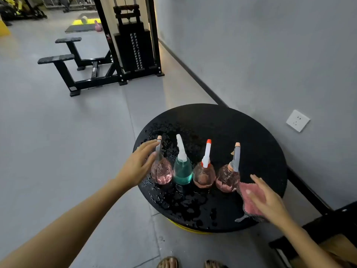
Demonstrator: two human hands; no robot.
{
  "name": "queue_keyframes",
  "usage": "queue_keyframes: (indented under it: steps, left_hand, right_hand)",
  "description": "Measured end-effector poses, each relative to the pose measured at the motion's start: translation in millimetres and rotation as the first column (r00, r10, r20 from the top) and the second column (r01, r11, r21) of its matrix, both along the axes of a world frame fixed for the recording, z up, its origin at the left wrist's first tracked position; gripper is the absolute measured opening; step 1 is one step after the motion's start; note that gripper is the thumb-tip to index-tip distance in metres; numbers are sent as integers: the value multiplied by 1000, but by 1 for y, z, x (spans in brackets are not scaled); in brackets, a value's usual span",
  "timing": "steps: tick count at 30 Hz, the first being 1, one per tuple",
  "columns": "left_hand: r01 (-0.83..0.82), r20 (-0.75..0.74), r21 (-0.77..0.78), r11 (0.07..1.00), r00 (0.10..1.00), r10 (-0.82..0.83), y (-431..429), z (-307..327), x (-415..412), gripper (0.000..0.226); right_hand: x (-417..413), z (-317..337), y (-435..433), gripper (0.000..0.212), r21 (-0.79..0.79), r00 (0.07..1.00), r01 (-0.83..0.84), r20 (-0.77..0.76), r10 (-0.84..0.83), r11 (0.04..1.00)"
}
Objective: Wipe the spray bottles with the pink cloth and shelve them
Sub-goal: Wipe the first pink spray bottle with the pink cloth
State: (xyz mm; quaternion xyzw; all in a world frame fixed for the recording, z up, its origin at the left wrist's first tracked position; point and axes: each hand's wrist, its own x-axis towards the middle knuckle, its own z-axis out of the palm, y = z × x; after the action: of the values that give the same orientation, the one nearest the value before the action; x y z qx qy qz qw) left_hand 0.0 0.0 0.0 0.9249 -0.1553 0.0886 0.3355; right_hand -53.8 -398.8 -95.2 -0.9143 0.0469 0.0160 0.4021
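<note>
Four bottles [182, 174] stood in a row across the wet desk [222, 128]. My left hand [138, 165], fingers straight and spread, was at the sprayer of the nine o'clock bottle [161, 173]. My right hand [268, 200] lay flat on the cloth [248, 190] at four o'clock.

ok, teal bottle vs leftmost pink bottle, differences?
Liquid: the teal bottle holds blue-green liquid, the leftmost pink bottle pink. Sprayer: the teal bottle's is all white; the pink bottle's is grey with a peach tip. The left hand is at the pink bottle's sprayer; none is at the teal bottle. Both stand upright on the wet black table.
</note>
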Motion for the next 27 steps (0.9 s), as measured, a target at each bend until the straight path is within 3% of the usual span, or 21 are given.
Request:
queue_keyframes:
  steps: [4, 12, 16, 21, 27]
  left_hand:
    - [-86, 71, -6, 996, 994, 86, 6, -10, 9, 40]
    - [-125, -214, -33, 992, 970, 115, 23, -44, 27, 76]
    - [-80, -323, -21, 997, 944, 69, 23, -59, 38, 88]
    - [-71, -415, -82, 994, 909, 31, 12, -75, 50, 48]
    - [-97, -582, -217, 971, 812, -49, 16, -95, 50, 74]
  right_hand:
    - [6, -30, 2, 68, -154, 993, -30, -117, 12, 988]
    - [18, -73, 1, 80, -421, 986, -39, -161, -32, 906]
    - [17, -81, 4, 75, -428, 986, 14, -146, -84, 904]
    - [19, -91, 6, 57, -352, 983, 115, -95, -158, 929]
    - [20, -94, 6, 53, -340, 983, 139, -68, -172, 930]
